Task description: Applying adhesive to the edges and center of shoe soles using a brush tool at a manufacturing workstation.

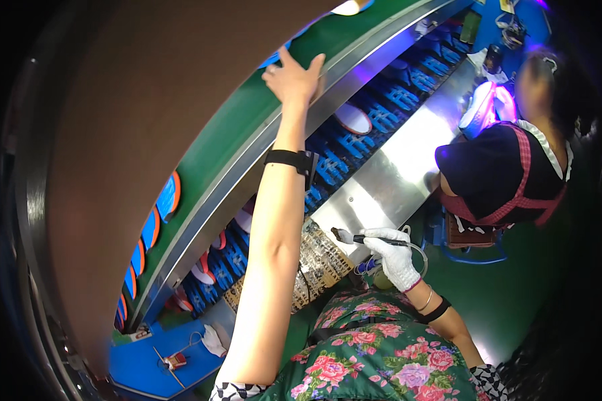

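My left hand (293, 79), bare and with fingers spread, reaches out over the upper green conveyor belt (234, 110). Its fingertips are at the edge of a blue shoe sole (274, 59), partly hidden behind the brown panel; whether they touch it I cannot tell. In a white knitted glove, my right hand (389, 254) is closed round the black handle of a brush (346, 235). The bristles point left, over the metal ledge. A pale thin tube (423, 257) curves beside the glove.
Blue soles with orange rims (170, 195) line the belt's left part. Below runs a rack of blue holders (331, 167) carrying a white-topped sole (354, 119). A co-worker (498, 167) sits at right near lit white shoes (481, 110). A blue table (160, 364) stands lower left.
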The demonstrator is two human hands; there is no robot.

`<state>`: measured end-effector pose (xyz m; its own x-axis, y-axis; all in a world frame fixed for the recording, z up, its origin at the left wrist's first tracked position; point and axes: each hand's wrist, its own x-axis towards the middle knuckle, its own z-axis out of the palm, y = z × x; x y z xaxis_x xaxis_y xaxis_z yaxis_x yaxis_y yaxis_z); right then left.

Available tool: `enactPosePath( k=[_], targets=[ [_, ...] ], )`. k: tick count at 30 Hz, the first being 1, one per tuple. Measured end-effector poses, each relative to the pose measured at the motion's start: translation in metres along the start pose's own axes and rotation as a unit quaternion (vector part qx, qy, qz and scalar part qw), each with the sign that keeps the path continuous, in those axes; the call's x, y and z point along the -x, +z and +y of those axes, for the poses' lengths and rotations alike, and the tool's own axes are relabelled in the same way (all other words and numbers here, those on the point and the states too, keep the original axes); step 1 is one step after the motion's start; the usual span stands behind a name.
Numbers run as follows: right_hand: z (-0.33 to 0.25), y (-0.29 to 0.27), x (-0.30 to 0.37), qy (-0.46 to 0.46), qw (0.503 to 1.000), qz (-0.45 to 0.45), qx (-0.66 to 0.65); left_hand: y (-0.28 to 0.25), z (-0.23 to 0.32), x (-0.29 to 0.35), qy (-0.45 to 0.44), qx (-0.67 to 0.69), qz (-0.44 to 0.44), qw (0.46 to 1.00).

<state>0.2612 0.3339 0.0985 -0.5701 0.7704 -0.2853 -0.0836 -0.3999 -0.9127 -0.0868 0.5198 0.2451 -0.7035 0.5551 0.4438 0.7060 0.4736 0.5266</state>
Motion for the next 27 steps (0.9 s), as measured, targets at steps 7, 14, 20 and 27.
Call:
enactPosePath(
  k=[7, 14, 20, 27],
  targets=[
    [-0.003, -0.002, 0.001, -0.009, 1.0, 0.002, 0.006, -0.002, -0.03, -0.021, -0.052, -0.054, 0.033, 0.997],
    [0.009, 0.006, 0.013, 0.002, 0.999, -0.038, -0.028, -0.015, -0.072, -0.028, -0.008, 0.058, 0.056, 0.997],
    [0.014, 0.004, 0.014, -0.008, 0.998, -0.028, -0.063, -0.055, -0.085, 0.005, 0.04, 0.312, 0.02, 0.949],
    [0.016, 0.002, 0.013, -0.001, 0.996, -0.017, -0.085, -0.157, -0.144, 0.135, -0.039, 0.797, -0.072, 0.598]
  ],
)
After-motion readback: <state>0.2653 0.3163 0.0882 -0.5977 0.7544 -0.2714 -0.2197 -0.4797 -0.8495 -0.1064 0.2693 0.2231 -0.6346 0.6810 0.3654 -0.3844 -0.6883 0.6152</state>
